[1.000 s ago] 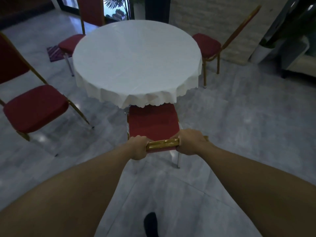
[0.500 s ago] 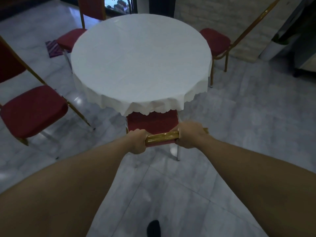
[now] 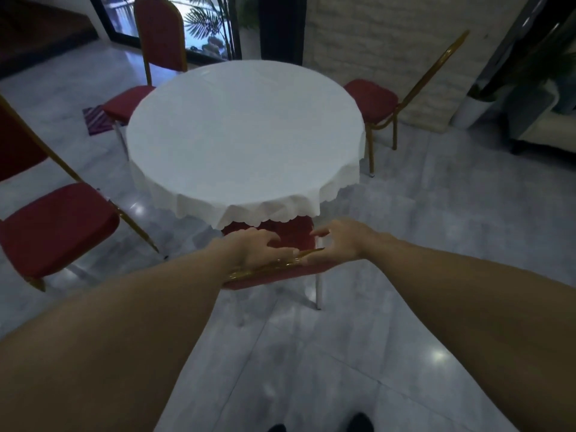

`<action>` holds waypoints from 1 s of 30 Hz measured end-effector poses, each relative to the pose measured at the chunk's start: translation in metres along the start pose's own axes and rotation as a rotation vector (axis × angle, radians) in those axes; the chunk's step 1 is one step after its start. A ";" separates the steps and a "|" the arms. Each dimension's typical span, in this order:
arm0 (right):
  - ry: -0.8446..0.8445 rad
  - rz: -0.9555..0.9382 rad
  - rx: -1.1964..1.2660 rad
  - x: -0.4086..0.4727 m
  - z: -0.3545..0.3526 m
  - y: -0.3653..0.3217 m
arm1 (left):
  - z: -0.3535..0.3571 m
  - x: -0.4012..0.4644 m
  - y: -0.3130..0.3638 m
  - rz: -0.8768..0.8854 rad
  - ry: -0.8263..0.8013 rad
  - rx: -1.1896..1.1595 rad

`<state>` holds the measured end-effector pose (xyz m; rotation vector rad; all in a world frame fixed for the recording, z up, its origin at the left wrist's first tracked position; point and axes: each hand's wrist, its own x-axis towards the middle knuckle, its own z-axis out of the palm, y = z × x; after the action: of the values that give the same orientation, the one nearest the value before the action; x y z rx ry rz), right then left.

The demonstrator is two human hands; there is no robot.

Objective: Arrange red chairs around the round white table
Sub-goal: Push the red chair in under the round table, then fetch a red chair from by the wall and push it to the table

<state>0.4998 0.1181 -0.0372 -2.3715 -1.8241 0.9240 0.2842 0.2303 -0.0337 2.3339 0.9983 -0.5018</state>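
Person is standing at the near side of the round white table (image 3: pixel 246 132), both bare arms reaching forward. Near chair (image 3: pixel 280 235) is sitting right at the table edge, red seat partly tucked under the scalloped hem of the white cloth; its gold top rail (image 3: pixel 274 265) is running across just under the hands.

Left hand (image 3: pixel 255 249): fingers spread and loosely curled, lying over the rail, touching it but not wrapping it. Right hand (image 3: pixel 338 241): fingers extended and apart, thumb side down by the rail's right end, not clamped on anything. Cannot tell whether the right palm is touching the rail.

Other red chairs with gold frames:
- left chair (image 3: pixel 53 226): well out from the table, seat facing it, back cut off by the frame edge.
- far-left chair (image 3: pixel 156 57): seat touching or just under the cloth edge, tall back standing upright against the dark glass door (image 3: pixel 205 29).
- far-right chair (image 3: pixel 374 101): seat just beside the table rim, back leaning away toward the pale brick wall (image 3: pixel 383 35).

A small striped mat (image 3: pixel 95 120) is lying on the grey tile floor (image 3: pixel 436 244) beside the far-left chair. White planter (image 3: pixel 467 112) is standing at the right by the wall. Two dark shoe tips (image 3: pixel 358 424) are showing at the bottom edge.
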 end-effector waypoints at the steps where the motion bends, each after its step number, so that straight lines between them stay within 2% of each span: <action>1: 0.011 0.024 0.007 -0.005 -0.008 0.006 | -0.007 0.003 0.011 0.019 0.040 0.007; 7: 0.103 0.128 0.032 -0.027 -0.068 0.052 | -0.051 0.026 0.083 0.038 0.180 0.151; 16: 0.235 0.157 0.024 -0.053 -0.174 0.156 | -0.114 0.077 0.216 0.052 0.330 0.177; 21: 0.273 0.173 -0.041 -0.059 -0.211 0.211 | -0.121 0.109 0.277 0.069 0.338 0.188; 30: 0.309 0.198 0.013 -0.029 -0.267 0.296 | -0.154 0.187 0.357 0.122 0.338 0.231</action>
<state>0.8769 0.0875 0.0922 -2.5492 -1.4904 0.5350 0.6917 0.2208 0.1075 2.7314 0.9796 -0.1843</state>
